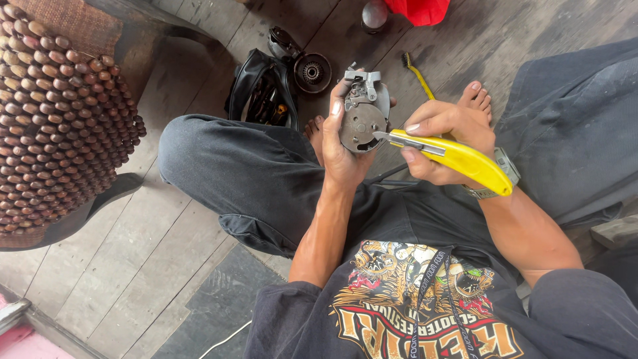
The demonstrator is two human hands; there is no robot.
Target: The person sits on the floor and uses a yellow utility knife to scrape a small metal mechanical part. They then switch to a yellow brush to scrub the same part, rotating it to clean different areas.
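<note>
The person sits cross-legged on the wooden floor [166,266], and the work is held up over the lap rather than set down, so the flat face of the part tilts toward the eyes. The left hand [339,149] cups a round grey metal housing [363,116] from behind and below, its fingers wrapped tight around the rim with the thumb along the near edge, which steadies it against any pushing. The right hand [442,136] grips a yellow utility knife [458,159] with the fingers closed around its handle and the forefinger laid along the top, a grip that suits fine, controlled pressure; the short blade tip meets the housing's face near its lower right edge, though whether it is in a seam or just on the surface is hard to tell from here. A watch [502,174] sits on that wrist. Just beyond the knees lie an open black tool pouch [262,90], a dark round geared part [312,72] and a yellow-handled brush [419,76], all within arm's reach. A beaded seat cover [56,113] drapes a chair to the left
</note>
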